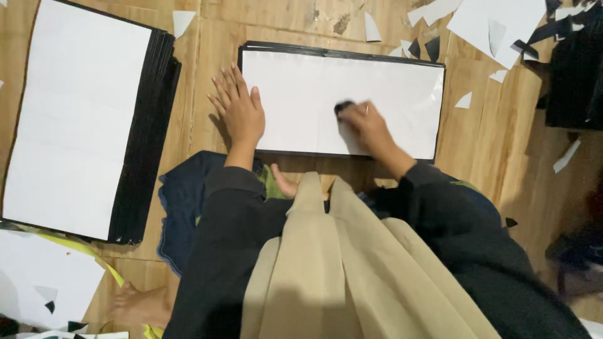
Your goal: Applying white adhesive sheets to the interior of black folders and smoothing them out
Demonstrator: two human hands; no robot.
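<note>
A white rectangular sheet [301,100] topping a low stack of black-edged boards is seen on the wooden floor [490,163], directly ahead of the seated person. Its long axis runs left to right across the view. The left hand [239,110] is laid flat at the sheet's left edge, the fingers [227,85] spread wide and extended away from the body, partly on the floor and partly touching the sheet's margin; nothing is gripped by it. The right hand [369,124] is rested on the sheet somewhat right of its middle, the fingers curled closed around a small dark blurred object [344,108], pressed against the paper; what kind of object it is cannot be told. The free white surface lies mostly to the left of and beyond the right hand, which is the nearer of the two to the sheet's centre.

A second, taller stack of black boards capped with white paper [81,119] is placed well apart on the left. Cut paper scraps, white and black [477,25], are scattered over the floor at the upper right.
</note>
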